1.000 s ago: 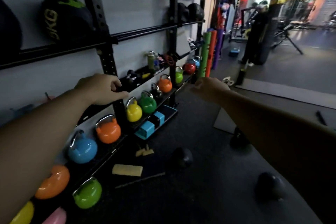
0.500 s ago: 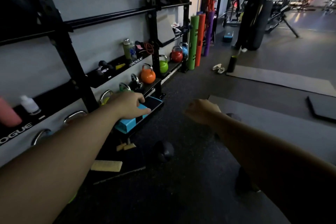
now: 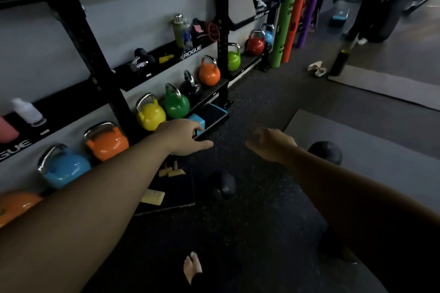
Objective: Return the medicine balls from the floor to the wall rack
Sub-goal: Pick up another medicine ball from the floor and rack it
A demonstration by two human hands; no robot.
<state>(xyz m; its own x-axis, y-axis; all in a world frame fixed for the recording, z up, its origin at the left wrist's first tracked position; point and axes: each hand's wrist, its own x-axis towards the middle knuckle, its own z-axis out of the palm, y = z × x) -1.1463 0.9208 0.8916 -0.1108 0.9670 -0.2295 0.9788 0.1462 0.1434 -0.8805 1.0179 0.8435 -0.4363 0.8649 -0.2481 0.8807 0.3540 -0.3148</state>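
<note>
Both arms reach empty toward a dark round medicine ball (image 3: 222, 185) on the speckled rubber floor (image 3: 250, 233) beside the black steel wall rack (image 3: 222, 31), left hand (image 3: 184, 137) open, right hand (image 3: 270, 143) loosely curled; the pickup apparently comes next, needing both palms around it.

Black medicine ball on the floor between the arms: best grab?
Cup the medicine ball on opposite sides, left hand and right hand coming down from above. It's round, has no handle, and sits free on open floor; a low two-palm hold probably suits best.
</note>
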